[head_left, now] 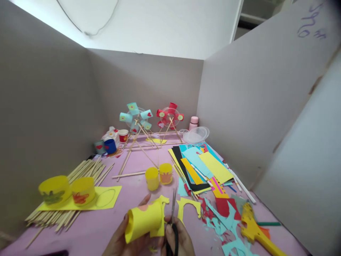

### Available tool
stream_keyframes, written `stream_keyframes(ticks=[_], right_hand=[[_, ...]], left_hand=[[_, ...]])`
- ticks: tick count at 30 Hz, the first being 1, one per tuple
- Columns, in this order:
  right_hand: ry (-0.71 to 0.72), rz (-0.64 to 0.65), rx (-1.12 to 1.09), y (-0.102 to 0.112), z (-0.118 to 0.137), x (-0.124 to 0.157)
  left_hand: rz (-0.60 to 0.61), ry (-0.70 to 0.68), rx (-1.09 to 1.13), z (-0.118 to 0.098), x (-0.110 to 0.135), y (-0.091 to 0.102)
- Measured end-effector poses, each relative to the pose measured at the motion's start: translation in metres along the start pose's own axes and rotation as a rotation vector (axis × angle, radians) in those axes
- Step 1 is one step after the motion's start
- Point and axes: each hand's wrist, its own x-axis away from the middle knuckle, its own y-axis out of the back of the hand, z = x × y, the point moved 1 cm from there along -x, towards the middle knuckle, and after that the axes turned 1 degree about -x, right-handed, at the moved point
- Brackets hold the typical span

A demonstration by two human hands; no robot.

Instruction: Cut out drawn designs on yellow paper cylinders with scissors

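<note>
My left hand (117, 240) is wrapped around a yellow paper tube (144, 224) lying on its side, with an orange patch on top and an uneven piece of yellow paper at its right end. Beside that end, my right hand (183, 239) grips a pair of black-handled scissors (173, 204), blades pointing up and away from me. Just right of the blades lies an arch-shaped yellow paper offcut (190, 203). Beyond my hands stand two small yellow paper cups (152, 179), one with an orange shape on its side.
Two stick-framed wheels, one light blue (135, 115) and one red (170, 115), stand at the back. Wooden sticks (87, 170) lie left, near yellow paper rings (54, 190) on a yellow sheet (113, 199). Coloured paper (215, 167), scraps (226, 217) and a yellow glue gun (250, 224) lie right.
</note>
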Motion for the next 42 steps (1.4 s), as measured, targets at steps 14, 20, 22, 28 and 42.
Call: stream_keyframes(ticks=[14,20,22,28,42], right_hand=[[0.173,-0.129,0.214,0.016,0.030,0.007],[0.287,-0.025,0.578,-0.010,0.051,0.000],[0.324,0.056,0.764,-0.022,0.054,-0.001],[0.299,0.125,1.143,-0.026,0.035,0.005],[0.277,0.306,1.430,-0.006,0.029,0.004]], left_hand=[[-0.092,-0.181,-0.090,-0.006,0.007,0.002],[-0.036,-0.263,-0.456,-0.032,0.010,0.015],[-0.019,-0.313,-0.547,-0.044,0.008,0.025],[-0.039,-0.404,-0.593,-0.059,0.006,0.056],[-0.068,-0.395,-0.631,-0.055,0.012,0.062]])
